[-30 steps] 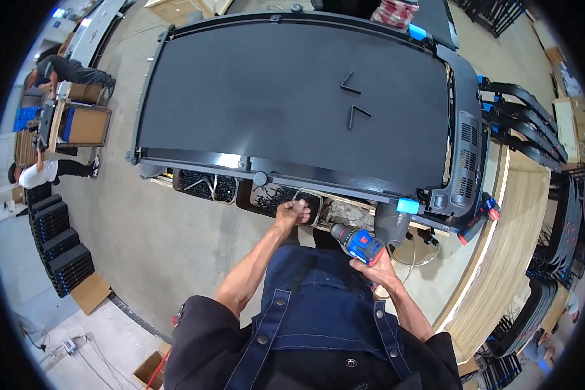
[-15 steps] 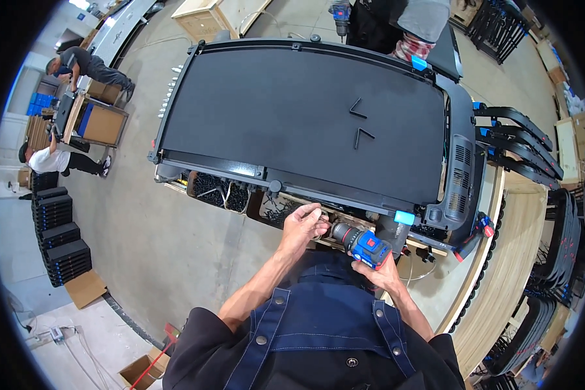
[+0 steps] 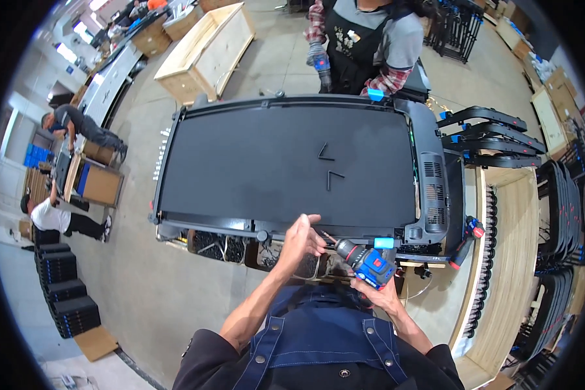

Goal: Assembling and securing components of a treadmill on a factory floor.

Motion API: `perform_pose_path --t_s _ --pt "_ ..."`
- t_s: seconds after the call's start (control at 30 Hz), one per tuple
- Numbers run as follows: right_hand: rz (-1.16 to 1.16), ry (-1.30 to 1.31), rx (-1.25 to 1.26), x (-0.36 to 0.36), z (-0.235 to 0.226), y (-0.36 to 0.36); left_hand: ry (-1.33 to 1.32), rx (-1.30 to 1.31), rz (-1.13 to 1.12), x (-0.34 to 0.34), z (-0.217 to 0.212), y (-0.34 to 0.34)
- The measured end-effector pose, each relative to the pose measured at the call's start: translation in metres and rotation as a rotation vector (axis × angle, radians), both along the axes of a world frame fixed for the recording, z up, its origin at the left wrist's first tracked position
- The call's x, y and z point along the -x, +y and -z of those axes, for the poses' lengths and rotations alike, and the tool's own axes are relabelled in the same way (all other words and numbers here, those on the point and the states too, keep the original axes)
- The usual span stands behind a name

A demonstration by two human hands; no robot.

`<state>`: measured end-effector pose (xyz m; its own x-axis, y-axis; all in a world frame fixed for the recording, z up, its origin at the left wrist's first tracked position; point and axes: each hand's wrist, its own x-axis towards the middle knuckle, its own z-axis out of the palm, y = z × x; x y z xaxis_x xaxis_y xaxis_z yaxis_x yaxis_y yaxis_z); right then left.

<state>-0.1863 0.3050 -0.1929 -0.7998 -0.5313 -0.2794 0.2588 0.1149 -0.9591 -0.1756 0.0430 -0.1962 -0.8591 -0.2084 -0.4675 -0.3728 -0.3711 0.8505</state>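
Observation:
My right hand [image 3: 385,294] grips a blue and black cordless drill [image 3: 374,266], its chuck and thin bit pointing up and left. Beside the bit tip is my left hand [image 3: 299,246], its fingers stretched out and apart, with nothing visible in them. Both hands are at the near edge of a treadmill base [image 3: 240,229] with a wide black belt [image 3: 266,169]. Two black hex keys [image 3: 331,179] lie on the belt. A blue piece [image 3: 384,242] sits on the near rail, close to the drill.
Across the treadmill stands a person [image 3: 351,52] with another drill [image 3: 321,65]. Trays of black screws [image 3: 235,249] are under the near edge. On the right are a long wooden crate [image 3: 510,260], a red-and-black tool [image 3: 468,240] and black curved frames [image 3: 491,136].
The view has tilted up, showing more of the person opposite. My left hand's fingers have gone from a pinch to stretched out, near the belt edge. The drill stays in my right hand.

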Motion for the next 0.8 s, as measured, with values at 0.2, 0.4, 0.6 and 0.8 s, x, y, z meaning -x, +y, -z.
perform_pose_path --t_s 0.2,0.4,0.6,0.8 --pt "0.222 -0.114 0.129 -0.002 -0.015 0.014 0.45 1.156 0.129 0.108 0.009 -0.015" --pt "0.357 -0.134 0.152 -0.016 -0.006 0.036 0.495 1.522 0.662 0.175 0.019 -0.036" --pt "0.437 -0.187 0.132 -0.018 -0.007 0.065 0.182 0.62 0.503 0.102 0.006 0.001" --pt "0.444 -0.204 0.21 -0.018 -0.002 0.07 0.111 1.191 0.262 0.039 0.033 0.055"
